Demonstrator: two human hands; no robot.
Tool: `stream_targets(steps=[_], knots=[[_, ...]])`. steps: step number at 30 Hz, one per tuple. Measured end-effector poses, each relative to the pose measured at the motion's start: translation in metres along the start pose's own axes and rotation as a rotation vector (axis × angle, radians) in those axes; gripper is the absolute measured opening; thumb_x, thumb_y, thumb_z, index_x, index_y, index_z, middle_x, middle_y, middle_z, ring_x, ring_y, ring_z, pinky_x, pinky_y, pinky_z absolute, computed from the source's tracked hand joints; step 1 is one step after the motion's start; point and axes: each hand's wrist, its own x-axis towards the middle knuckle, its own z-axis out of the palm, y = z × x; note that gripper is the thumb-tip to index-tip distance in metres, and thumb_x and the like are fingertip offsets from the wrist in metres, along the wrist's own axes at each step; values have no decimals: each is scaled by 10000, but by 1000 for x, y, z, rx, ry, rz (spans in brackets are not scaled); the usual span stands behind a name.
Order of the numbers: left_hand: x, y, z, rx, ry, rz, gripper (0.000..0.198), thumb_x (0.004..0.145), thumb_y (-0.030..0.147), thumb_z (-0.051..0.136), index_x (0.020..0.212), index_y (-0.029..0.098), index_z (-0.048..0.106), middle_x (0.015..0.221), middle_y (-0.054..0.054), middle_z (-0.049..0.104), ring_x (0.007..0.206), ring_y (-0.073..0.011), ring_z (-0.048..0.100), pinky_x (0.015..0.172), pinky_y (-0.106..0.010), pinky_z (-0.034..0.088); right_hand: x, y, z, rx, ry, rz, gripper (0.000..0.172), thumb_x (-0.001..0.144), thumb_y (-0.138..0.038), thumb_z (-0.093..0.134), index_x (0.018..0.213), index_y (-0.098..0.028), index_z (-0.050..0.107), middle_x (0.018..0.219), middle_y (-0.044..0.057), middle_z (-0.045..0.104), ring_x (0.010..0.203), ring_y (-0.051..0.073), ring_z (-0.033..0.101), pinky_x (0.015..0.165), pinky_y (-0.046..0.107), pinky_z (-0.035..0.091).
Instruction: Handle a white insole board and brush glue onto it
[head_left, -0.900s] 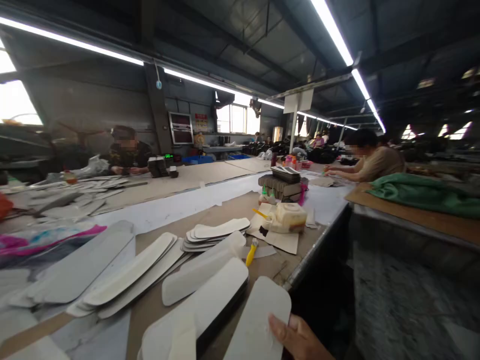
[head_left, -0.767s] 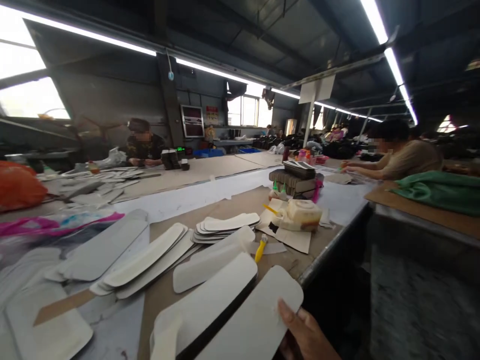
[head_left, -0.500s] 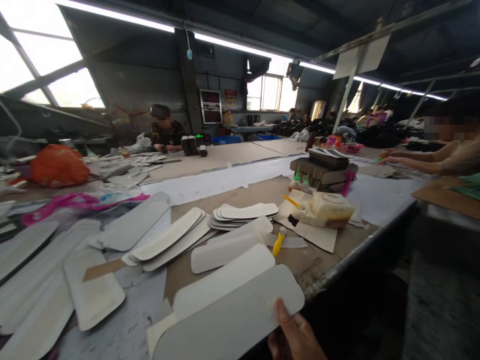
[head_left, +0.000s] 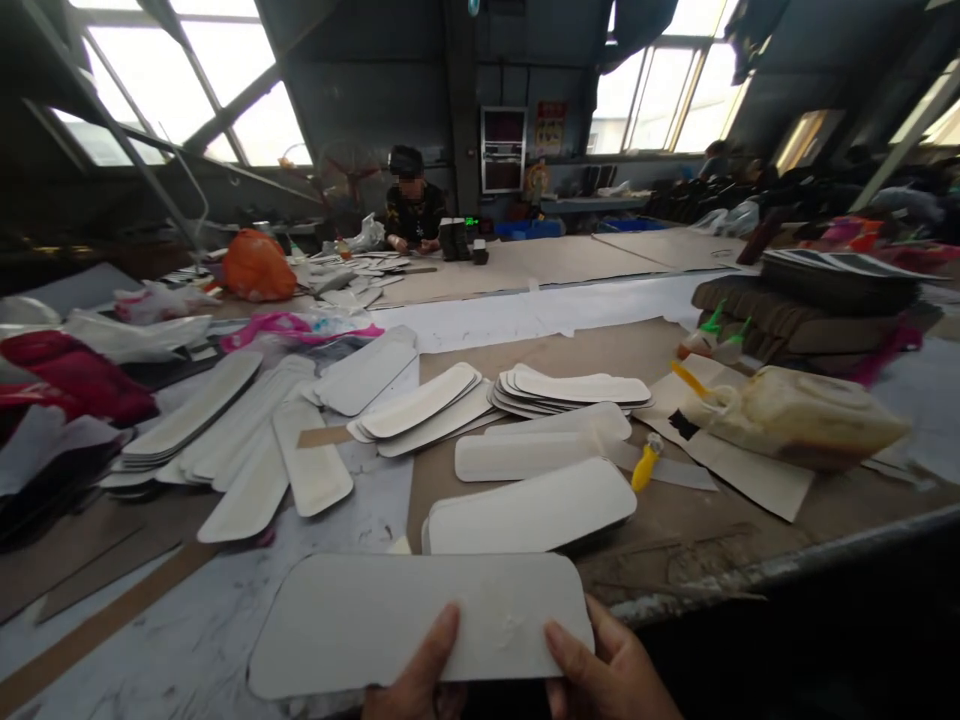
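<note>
The left hand [head_left: 420,680] and right hand [head_left: 611,675] sit side by side, thumbs up, fingers curled under.

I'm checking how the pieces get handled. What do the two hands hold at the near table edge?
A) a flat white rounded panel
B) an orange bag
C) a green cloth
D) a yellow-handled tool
A: both thumbs, left hand and right hand, press on the flat white rounded panel.
</note>
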Motion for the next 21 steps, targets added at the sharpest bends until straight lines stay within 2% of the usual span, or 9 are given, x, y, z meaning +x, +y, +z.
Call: stream_targets(steps=[2, 3, 5, 7, 9, 10, 13, 16, 21], knots=[[-3, 0, 4, -23, 17, -13, 456, 515, 435, 816, 536, 155, 456, 375, 66, 389, 323, -45, 327, 307, -167, 252, 2, 7, 3, -144, 25, -37, 606, 753, -594, 569, 1100, -103, 490, 528, -3, 555, 419, 114, 482, 365, 188, 353], [-5, 2, 5, -43, 32, -25, 474, 499, 447, 819, 552, 155, 449, 382, 72, 390, 330, -42, 331, 310, -158, 249, 4, 9, 3, -288, 80, -128, 572, 782, -549, 556, 1157, -124, 474, 660, 42, 613, 509, 151, 551, 413, 223, 419], [-7, 7, 5, -66, 100, -75, 451, 491, 404, 828, 664, 148, 499, 465, 47, 503, 393, -69, 432, 345, -153, 312, 6, 7, -1, -673, 229, -455, 559, 808, -443, 571, 1277, -188, 406, 1015, 118, 604, 807, 239, 608, 617, 335, 511], [-9, 14, 3, -71, 163, -129, 448, 516, 314, 817, 827, 156, 536, 668, -12, 633, 550, -136, 563, 433, -192, 420, 8, 0, -3, -1051, 291, -841, 563, 799, -351, 612, 1307, -236, 399, 1216, 131, 487, 1046, 298, 510, 811, 432, 460], [-10, 18, -2, -56, 149, -150, 420, 549, 290, 794, 857, 162, 539, 761, -38, 647, 626, -166, 586, 501, -234, 458, 10, -11, 1, -1255, 185, -1102, 418, 806, -272, 613, 1210, -230, 513, 1198, 123, 480, 1090, 310, 455, 852, 450, 411], [-10, 19, -5, -51, 99, -149, 385, 562, 317, 788, 804, 151, 537, 691, -26, 620, 573, -146, 554, 481, -226, 433, 10, -17, 5, -1273, 113, -1170, 301, 820, -234, 591, 1120, -216, 572, 1152, 114, 502, 1067, 295, 460, 842, 431, 403], [-6, 17, -14, -60, -44, -161, 382, 587, 390, 775, 688, 129, 514, 516, 27, 474, 439, -70, 390, 397, -178, 275, 13, -30, 22, -1182, -22, -1243, 112, 862, -157, 520, 898, -181, 624, 936, 72, 578, 910, 224, 514, 764, 358, 393], [-3, 13, -21, -139, -133, -227, 381, 624, 391, 749, 623, 138, 464, 469, 48, 394, 415, -47, 316, 393, -177, 201, 14, -32, 34, -1168, -74, -1333, 190, 903, -137, 446, 848, -162, 626, 776, 39, 604, 783, 184, 532, 716, 332, 374], [1, 9, -23, -201, -149, -328, 453, 538, 422, 779, 593, 159, 415, 453, 69, 349, 392, -31, 273, 373, -162, 170, 12, -25, 42, -1339, -162, -1462, 322, 916, -75, 310, 873, -94, 629, 780, 91, 629, 794, 206, 550, 736, 341, 425]])
